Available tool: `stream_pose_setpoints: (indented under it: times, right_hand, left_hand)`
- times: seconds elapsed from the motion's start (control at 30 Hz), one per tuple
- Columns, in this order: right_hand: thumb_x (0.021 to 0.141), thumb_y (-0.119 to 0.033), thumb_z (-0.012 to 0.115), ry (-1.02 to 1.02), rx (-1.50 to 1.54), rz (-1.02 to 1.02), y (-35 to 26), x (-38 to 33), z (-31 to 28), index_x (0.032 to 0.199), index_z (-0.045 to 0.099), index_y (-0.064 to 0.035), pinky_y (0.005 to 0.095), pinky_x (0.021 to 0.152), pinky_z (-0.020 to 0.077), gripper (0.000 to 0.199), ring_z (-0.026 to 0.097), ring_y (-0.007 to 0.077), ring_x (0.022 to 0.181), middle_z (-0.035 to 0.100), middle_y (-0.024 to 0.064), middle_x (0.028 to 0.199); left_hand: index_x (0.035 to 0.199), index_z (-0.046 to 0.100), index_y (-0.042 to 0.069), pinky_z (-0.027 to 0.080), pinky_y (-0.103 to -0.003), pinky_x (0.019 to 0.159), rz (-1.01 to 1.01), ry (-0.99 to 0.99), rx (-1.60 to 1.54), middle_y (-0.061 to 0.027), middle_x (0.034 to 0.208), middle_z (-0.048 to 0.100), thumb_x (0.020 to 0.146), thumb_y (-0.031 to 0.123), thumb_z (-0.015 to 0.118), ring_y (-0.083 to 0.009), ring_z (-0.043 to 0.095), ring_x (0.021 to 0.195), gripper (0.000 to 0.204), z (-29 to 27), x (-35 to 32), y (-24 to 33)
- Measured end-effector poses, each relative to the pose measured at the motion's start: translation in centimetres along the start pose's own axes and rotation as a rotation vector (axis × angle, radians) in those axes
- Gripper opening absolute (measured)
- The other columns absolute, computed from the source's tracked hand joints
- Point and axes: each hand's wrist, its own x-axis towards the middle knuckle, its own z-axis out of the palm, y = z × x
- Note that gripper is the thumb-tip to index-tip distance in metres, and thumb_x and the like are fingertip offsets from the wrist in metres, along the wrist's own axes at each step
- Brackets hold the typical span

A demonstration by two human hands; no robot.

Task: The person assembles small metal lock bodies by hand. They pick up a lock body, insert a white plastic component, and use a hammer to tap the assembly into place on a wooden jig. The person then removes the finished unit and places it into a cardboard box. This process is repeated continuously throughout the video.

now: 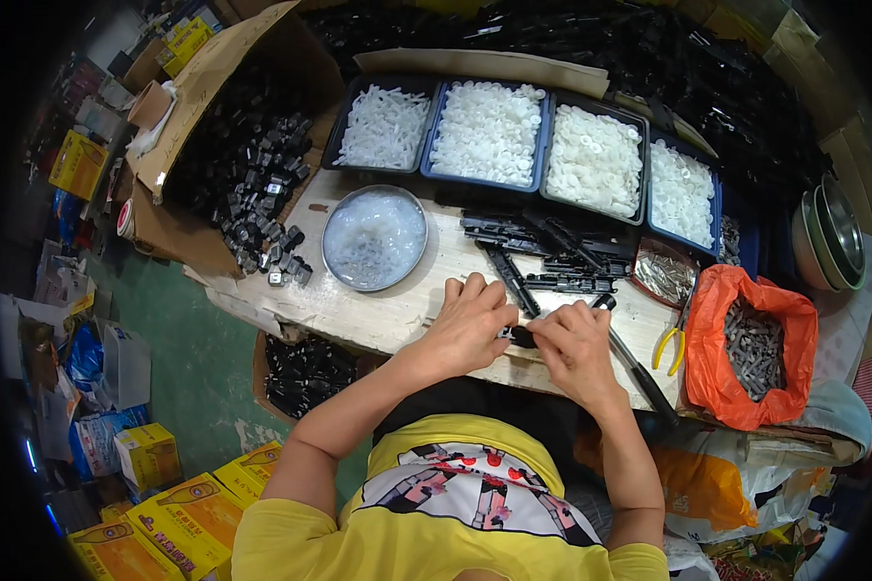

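Left hand, right hand, apparently pinching small black part

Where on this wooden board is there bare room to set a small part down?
Bare wood shows left of the left hand, below the round metal bowl toward the board's front edge. A narrower strip lies between that bowl and the pile of long black plastic parts. The right side is crowded: yellow-handled pliers, orange bag of metal pieces, right hand.
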Motion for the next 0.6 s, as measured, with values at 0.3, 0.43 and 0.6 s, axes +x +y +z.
stream_pose_setpoints:
  times: [0.3, 0.43, 0.6]
  right_hand:
    - [0.074, -0.012, 0.064, 0.150, -0.493, 0.419, 10.6, -0.7, -6.0, 0.083, 0.065, -0.0112, 0.0449, 0.077, 0.0325, 0.010, 0.051, 0.0225, 0.087, 0.057, 0.0037, 0.081]
    - [0.074, -0.017, 0.063, 0.038, -0.629, 0.532, 13.0, -0.1, -5.9, 0.085, 0.064, -0.0092, 0.0532, 0.083, 0.0313, 0.013, 0.050, 0.0257, 0.095, 0.059, 0.0069, 0.091]
    - [0.071, -0.009, 0.058, -0.054, -0.643, 0.523, 13.9, 0.8, -5.4, 0.085, 0.064, -0.0051, 0.0491, 0.081, 0.0325, 0.016, 0.054, 0.0288, 0.090, 0.061, 0.0129, 0.087]
  left_hand:
    - [0.077, 0.064, 0.005, 0.033, -0.040, 0.076, 0.295, 0.125, 0.109, -0.0089, 0.081, 0.054, 0.069, 0.017, 0.068, -0.0279, 0.047, 0.086, 0.016, -1.9, 13.6, 4.3]
    - [0.075, 0.065, 0.005, 0.036, -0.041, 0.074, 0.263, 0.275, 0.256, -0.0121, 0.082, 0.059, 0.070, 0.016, 0.066, -0.0297, 0.052, 0.087, 0.012, 1.7, 24.6, 5.3]
    - [0.073, 0.066, 0.005, 0.038, -0.043, 0.073, 0.234, 0.250, 0.379, -0.0159, 0.078, 0.062, 0.067, 0.009, 0.063, -0.0308, 0.056, 0.081, 0.007, 4.7, 29.4, 6.0]
